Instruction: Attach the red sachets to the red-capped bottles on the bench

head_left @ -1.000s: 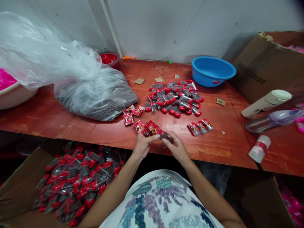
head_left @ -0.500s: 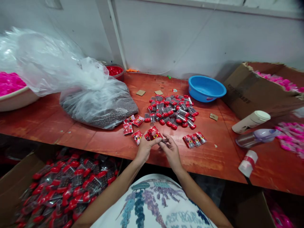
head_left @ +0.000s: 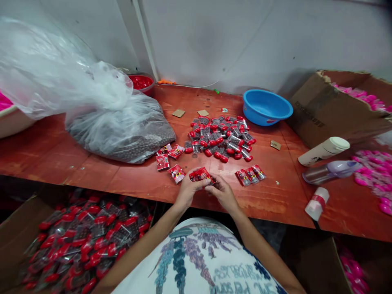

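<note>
My left hand (head_left: 185,190) and my right hand (head_left: 222,192) meet at the near edge of the red table (head_left: 284,196), both pinched on a small red packet (head_left: 199,174) held between them. What the right fingers grip under it is too small to name. Loose red packets (head_left: 168,157) lie just left of the hands, and three more packets (head_left: 251,174) lie to the right. Behind them sits a pile of red-capped clear tubes (head_left: 220,138) filled with dark beads.
A big clear plastic bag of dark beads (head_left: 122,134) lies at left. A blue basin (head_left: 266,107), a cardboard box (head_left: 324,110), a white bottle (head_left: 324,150), a purple bottle (head_left: 332,170) and a tape roll (head_left: 317,203) stand at right. A box of filled tubes (head_left: 82,241) sits below left.
The view shifted as my head moved. My hands stayed together at the table edge, and the red packet now sits more squarely between them.
</note>
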The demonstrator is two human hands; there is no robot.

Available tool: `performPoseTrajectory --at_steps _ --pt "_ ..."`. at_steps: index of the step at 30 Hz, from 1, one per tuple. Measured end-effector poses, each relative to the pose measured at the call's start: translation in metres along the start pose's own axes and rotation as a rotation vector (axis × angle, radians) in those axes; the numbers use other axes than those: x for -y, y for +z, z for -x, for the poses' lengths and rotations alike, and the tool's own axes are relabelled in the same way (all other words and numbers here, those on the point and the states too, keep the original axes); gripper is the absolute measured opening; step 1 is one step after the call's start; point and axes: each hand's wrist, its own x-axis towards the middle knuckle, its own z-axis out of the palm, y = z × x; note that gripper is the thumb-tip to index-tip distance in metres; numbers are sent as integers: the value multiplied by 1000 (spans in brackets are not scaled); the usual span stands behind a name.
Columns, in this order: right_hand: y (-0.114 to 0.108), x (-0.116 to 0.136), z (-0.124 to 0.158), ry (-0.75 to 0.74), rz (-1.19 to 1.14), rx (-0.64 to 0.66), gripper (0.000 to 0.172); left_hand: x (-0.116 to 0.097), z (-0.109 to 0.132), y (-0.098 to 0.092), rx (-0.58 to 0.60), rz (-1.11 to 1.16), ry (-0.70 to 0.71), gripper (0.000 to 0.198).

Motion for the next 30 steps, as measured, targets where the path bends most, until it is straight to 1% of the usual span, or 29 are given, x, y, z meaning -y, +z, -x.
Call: performPoseTrajectory --at_steps 3,4,6,8,10,12,13,15,17,20,22,25,28,30 --pt "-10 -2 -1 52 65 -34 39 3 1 1 8 66 -84 60" --pt "-17 -2 0 73 92 -66 40 2 0 0 22 108 -130 56" --pt "-40 -3 5 74 194 -183 42 -2 -1 -4 48 195 -219 47" --pt "-68 -3 11 6 405 -342 44 -6 -2 -10 46 232 -271 44" --pt "-93 -3 17 -76 702 -476 44 -9 -2 -14 18 208 -276 49" --pt "-105 0 17 -143 961 -559 42 -9 -4 -16 -1 173 -270 52" --pt "-106 3 13 -178 1054 -568 39 -9 -5 -15 -1 161 -265 54" --pt "-99 9 -4 -254 1185 -510 34 -9 -7 -13 8 151 -251 57" --pt "-87 16 -31 -287 1296 -414 33 -8 -9 -10 9 141 -227 57" --pt "-69 21 -73 -205 1484 -397 34 -8 -11 -8 -23 133 -196 50" --pt "-59 21 -90 -180 1551 -318 36 -10 -12 -11 -45 164 -197 44" --pt "-50 18 -92 -235 1544 -144 32 -15 -11 -16 -58 262 -229 29" --pt "-47 18 -80 -315 1516 9 24 -20 -9 -20 -77 353 -282 13" --pt "-45 20 -70 -364 1500 79 20 -22 -9 -20 -94 394 -307 7"
